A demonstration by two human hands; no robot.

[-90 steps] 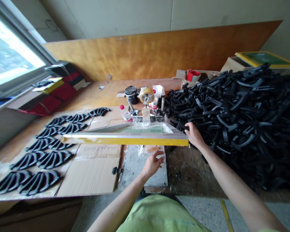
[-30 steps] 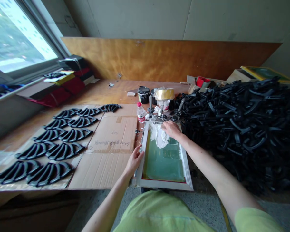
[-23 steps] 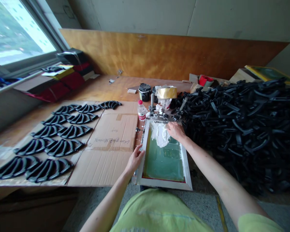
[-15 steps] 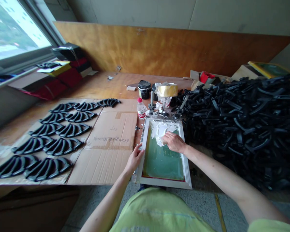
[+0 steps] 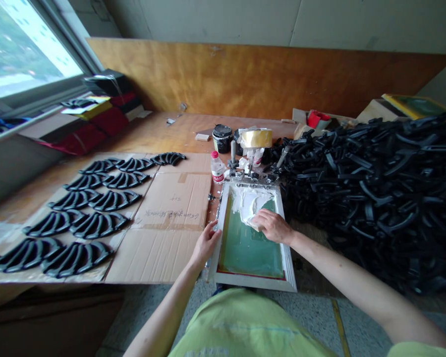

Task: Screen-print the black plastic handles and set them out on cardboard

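Framed green screen (image 5: pixel 250 255) lies before me, long axis running away, my left hand (image 5: pixel 208 240) loosely spread at its left edge, my right hand (image 5: pixel 273 225), nearer the white paste (image 5: pixel 248 202), pinching something pale (image 5: pixel 259 228) I can't identify.

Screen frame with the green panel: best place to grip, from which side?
Probably the frame's near rail, mid-length, from the near side. The frame lies flat and that rail is straight and uncovered, while the far end meets the clamp hardware and white paste lies toward it.
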